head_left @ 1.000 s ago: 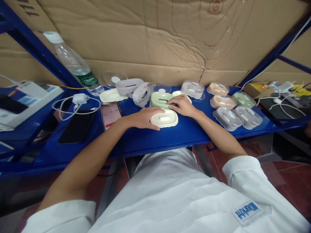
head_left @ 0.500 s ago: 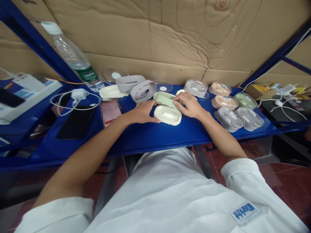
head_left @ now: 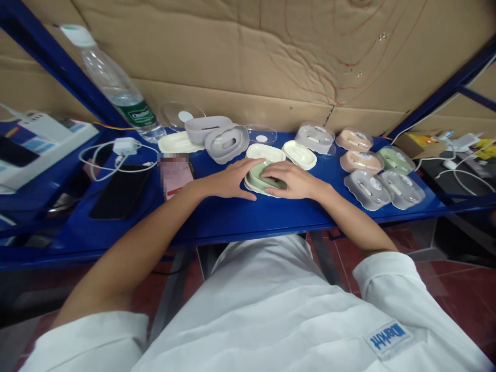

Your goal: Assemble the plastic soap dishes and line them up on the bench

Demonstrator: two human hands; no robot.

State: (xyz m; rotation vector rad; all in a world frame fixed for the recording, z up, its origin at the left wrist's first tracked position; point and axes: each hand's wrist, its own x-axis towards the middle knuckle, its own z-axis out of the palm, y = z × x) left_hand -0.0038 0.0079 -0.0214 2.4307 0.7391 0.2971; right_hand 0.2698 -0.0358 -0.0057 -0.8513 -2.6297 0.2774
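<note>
A pale green oval soap dish (head_left: 257,178) rests over the near cream oval tray (head_left: 248,187), whose rim shows at its left and bottom edges. My right hand (head_left: 292,180) grips the dish, with fingers down inside its wall and the thumb at the near side. At its left end, my left hand (head_left: 231,181) is open, thumb and fingers spread around the end. Just behind lies another cream tray (head_left: 265,152), uncovered. A smaller cream tray (head_left: 299,154) lies to its right, behind my right hand.
Two grey soap dishes (head_left: 227,144) lean together at the back left, beside clear lids (head_left: 261,135). Several lidded dishes (head_left: 367,189) stand on the right. A water bottle (head_left: 116,88), white cable (head_left: 126,146), black phone (head_left: 120,195) and pink-screened phone (head_left: 176,176) are on the left.
My right hand has brought the green soap dish toward me, from the farther cream tray onto the nearer one. The farther tray is now uncovered. My left hand stays beside it.
</note>
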